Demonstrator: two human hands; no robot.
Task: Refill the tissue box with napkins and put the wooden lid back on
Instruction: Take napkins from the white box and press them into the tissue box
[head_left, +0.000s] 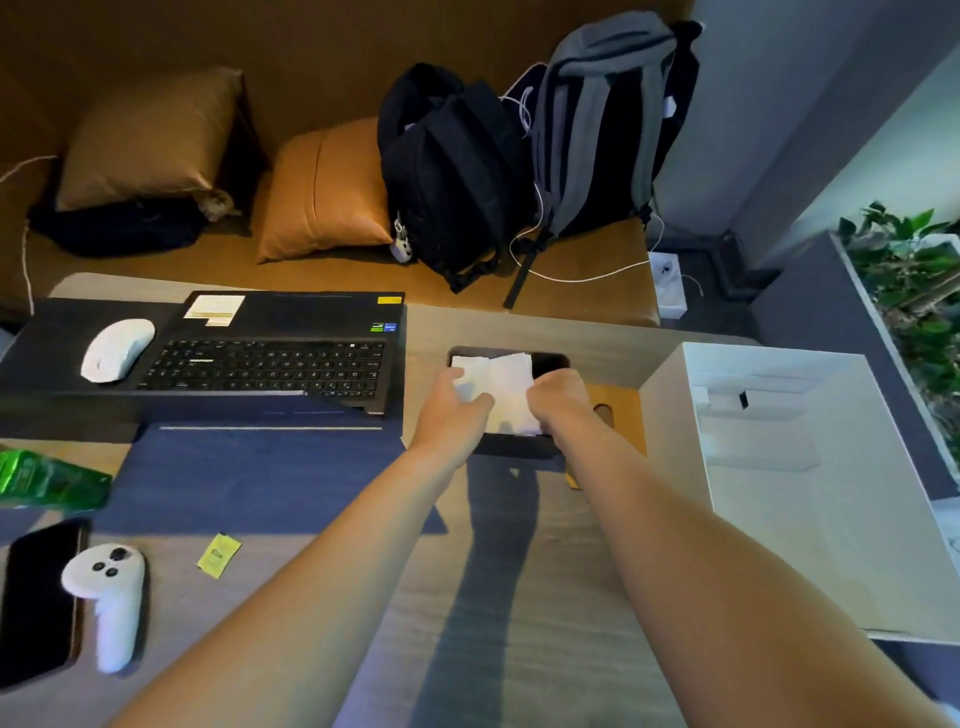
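A dark, open tissue box (550, 361) stands on the table right of the laptop. White napkins (501, 382) lie over its opening, partly inside it. My left hand (457, 402) presses on the napkins' left side with its fingers closed on them. On their right edge sits my right hand (558, 397), gripping them too. The wooden lid (626, 415), with an oval slot, lies flat on the table just right of the box, partly hidden by my right wrist.
A large open white carton (779, 467) stands right of the lid. A black laptop (270, 353) with a white mouse (117, 348) is to the left. Near me lie a white controller (109, 597), a phone (36, 597) and a yellow sachet (218, 551). Backpacks and cushions sit on the bench behind.
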